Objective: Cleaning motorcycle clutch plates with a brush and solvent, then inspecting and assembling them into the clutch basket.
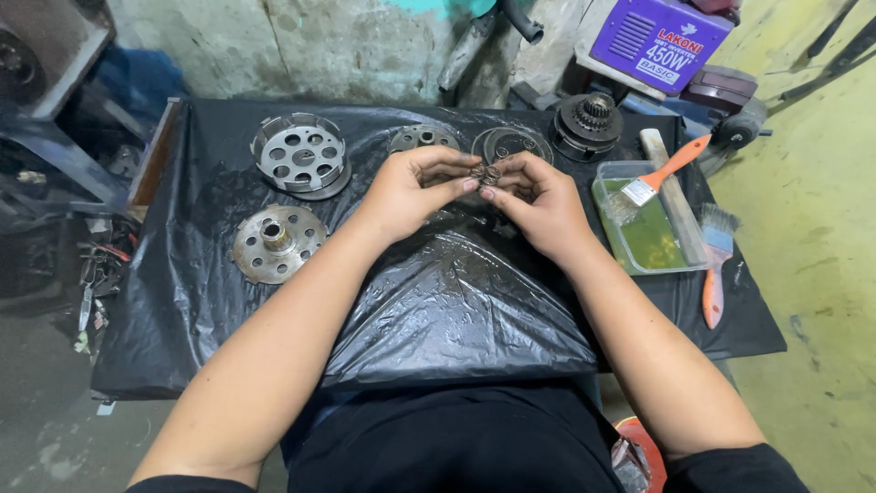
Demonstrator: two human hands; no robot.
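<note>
My left hand [412,188] and my right hand [538,201] meet over the middle of a low table covered in black plastic sheet [456,310]. Together they pinch a small dark metal part [484,173], possibly a spring or two, between fingertips; its exact shape is too small to tell. Around them lie clutch parts: a slotted metal basket with round holes [301,156] at the back left, a perforated hub disc [276,242] nearer on the left, and flat ring plates [511,143] just behind my fingers.
A dark gear assembly [587,122] stands at the back right. A clear tray of greenish liquid [652,239] holds an orange-handled brush [664,172]; a second brush [714,265] lies beside it. A purple box-shaped machine [659,41] sits behind on the floor.
</note>
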